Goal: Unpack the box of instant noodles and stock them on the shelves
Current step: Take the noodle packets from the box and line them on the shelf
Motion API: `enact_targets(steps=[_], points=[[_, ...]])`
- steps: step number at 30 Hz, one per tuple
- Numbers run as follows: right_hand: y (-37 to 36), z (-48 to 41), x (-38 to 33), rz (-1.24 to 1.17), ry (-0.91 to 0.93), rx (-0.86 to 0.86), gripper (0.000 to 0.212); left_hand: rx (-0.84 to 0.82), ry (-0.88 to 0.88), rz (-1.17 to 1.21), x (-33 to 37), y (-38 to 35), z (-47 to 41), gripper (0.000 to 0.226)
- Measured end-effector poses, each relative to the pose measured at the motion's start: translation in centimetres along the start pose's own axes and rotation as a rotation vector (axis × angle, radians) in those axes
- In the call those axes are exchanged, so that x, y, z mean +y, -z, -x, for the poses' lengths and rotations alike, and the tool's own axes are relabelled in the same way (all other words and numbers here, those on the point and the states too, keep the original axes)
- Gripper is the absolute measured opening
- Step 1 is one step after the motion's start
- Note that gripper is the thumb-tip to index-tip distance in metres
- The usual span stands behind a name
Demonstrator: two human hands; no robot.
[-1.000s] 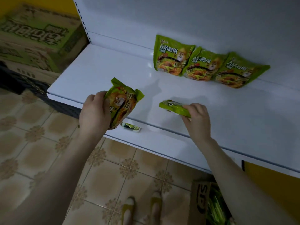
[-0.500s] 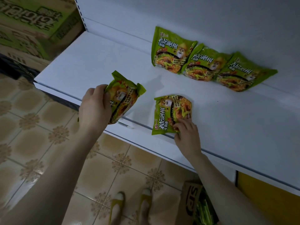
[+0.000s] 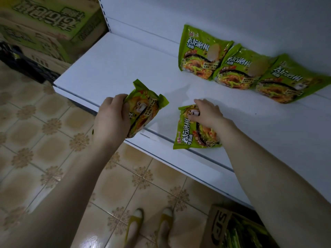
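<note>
Now the flat packet (image 3: 189, 135) lies face up on the white shelf (image 3: 116, 68), at its near edge, with its near end over the front rail. A second ago the right hand (image 3: 207, 113) carried it edge-on just above the shelf. Half a second ago it was already down, with the hand at its near end. Since then the hand has moved to the packet's far end. Judgement: the packet is delivered to the shelf but not yet stocked, since it lies flat and well apart from the row of three packets (image 3: 240, 68) that lean against the back panel (image 3: 232, 15) at far right. It probably needs standing up and moving back to join that row. Right grip: palm down on the packet, fingers (image 3: 198, 102) reaching across its far end and only slightly bent. Whether the thumb closes under the wrapper cannot be told from this view. Left grip: the left hand (image 3: 112, 120) is closed round the held packet (image 3: 146, 109), fingers wrapped over its near side. It holds the packet tilted in the air above the near left part of the shelf edge, clear of the surface, and it has kept that position throughout. An open carton (image 3: 220, 224) with green wrappers inside stands on the floor at near right.
</note>
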State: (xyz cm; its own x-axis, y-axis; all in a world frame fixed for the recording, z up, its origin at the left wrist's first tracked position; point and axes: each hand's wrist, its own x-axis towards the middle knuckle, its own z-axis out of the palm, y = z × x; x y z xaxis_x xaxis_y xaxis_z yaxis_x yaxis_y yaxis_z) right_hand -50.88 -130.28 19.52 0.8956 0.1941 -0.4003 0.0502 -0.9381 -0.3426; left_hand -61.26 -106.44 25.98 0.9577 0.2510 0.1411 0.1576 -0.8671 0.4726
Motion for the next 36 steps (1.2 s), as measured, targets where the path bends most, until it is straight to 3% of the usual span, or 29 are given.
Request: enact_targets(steps=[4,9,12,18,24,36], points=[[0.3,-1.4,0.5,0.013,-0.047,-0.011,0.073,0.007,0.006,0.008,0.0,-0.1,0.3,0.032],[0.7,-0.6,1.3,-0.252,-0.110,0.067,0.040,0.018,0.030,0.036,0.4,-0.5,0.3,0.032],[1.5,-0.1,1.3,-0.410,-0.137,0.221,0.027,0.015,0.044,0.045,0.6,-0.8,-0.1,0.032],[3.6,-1.7,2.0,-0.636,-0.270,0.643,0.022,0.022,0.022,0.053,0.1,-0.7,-1.3,0.032],[4.3,-6.3,-0.1,-1.009,-0.343,0.831,0.016,0.021,0.014,0.057,-0.8,-0.3,-3.5,0.031],[6.1,-12.1,-0.1,-0.933,-0.299,0.872,0.026,0.016,-0.093,0.078,-1.5,0.2,-7.3,0.031]])
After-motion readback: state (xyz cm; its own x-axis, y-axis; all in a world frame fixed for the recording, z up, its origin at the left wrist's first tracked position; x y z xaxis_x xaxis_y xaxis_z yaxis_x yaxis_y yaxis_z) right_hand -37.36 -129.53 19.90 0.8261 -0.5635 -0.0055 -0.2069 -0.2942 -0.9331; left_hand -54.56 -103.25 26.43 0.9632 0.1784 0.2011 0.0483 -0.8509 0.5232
